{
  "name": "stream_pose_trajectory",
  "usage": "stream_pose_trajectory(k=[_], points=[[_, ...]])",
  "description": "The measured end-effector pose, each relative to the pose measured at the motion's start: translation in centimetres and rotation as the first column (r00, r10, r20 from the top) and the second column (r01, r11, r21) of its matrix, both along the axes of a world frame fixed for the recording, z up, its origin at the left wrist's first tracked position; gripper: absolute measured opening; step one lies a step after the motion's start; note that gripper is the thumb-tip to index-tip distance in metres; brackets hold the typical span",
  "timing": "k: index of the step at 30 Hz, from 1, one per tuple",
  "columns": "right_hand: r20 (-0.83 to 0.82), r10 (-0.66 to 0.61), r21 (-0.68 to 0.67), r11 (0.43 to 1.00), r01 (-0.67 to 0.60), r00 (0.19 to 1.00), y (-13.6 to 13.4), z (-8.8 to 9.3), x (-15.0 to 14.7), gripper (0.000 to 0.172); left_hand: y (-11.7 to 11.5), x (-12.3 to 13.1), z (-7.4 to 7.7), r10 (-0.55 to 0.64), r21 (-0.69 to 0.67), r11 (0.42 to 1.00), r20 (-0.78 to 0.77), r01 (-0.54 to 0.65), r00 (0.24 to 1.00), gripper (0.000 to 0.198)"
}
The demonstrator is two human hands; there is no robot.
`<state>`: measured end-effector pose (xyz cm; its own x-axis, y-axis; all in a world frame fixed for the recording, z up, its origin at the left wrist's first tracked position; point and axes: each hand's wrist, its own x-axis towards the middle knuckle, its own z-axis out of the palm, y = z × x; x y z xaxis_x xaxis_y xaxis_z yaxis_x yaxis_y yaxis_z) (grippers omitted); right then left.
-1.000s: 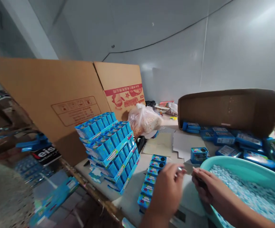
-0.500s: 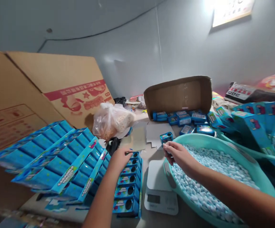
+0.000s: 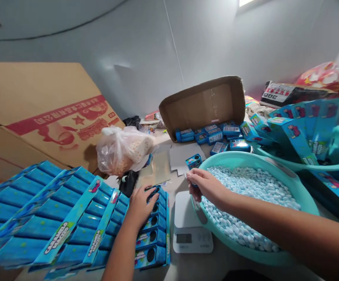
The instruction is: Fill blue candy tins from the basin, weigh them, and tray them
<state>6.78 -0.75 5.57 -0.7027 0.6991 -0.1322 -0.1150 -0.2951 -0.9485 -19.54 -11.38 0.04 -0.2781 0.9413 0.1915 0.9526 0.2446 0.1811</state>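
Note:
My left hand [image 3: 141, 205] rests over the far part of a row of small blue tins [image 3: 150, 255], its thumb and fingers apart and touching their tops. The tins have dark round openings and sit in a narrow blue display box [image 3: 168, 230]. My right hand [image 3: 207, 185] is closed above the near-left rim of a turquoise basin [image 3: 307, 207] full of pale blue candies [image 3: 245, 210]. A bit of dark blue shows under its curled fingers, but I cannot make out what it is. Just past that hand lies a single blue tin [image 3: 193, 160].
A white kitchen scale [image 3: 188, 210] stands between box and basin. Filled blue display boxes [image 3: 70, 214] lean at left before a large carton [image 3: 55, 105]. Behind are a plastic bag [image 3: 125, 148], and an open cardboard box [image 3: 204, 103] with blue tins. Another turquoise basin [image 3: 324, 167] holds blue boxes.
The view has turned right and down. My left hand has gone from pinching near the row's far end to lying over the tins. The right hand stays closed by the basin rim.

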Motion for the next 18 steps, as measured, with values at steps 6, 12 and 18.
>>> stream_pose_trajectory(k=[6,12,18], points=[[0.062,0.035,-0.049,0.998,-0.032,0.997,-0.4,0.2,-0.1,0.017,0.1,1.8,0.3,-0.057,-0.05,0.997,-0.108,0.052,0.993,0.035],[0.076,0.091,-0.203,0.976,-0.074,0.993,-0.9,-0.1,-0.2,0.015,0.4,2.6,0.7,-0.051,-0.121,0.992,-0.13,0.035,0.99,0.04],[0.101,0.155,-0.233,0.964,-0.128,0.983,-1.3,-1.1,-0.3,0.026,0.1,2.2,0.9,-0.027,-0.147,0.989,-0.083,0.015,0.996,0.039]])
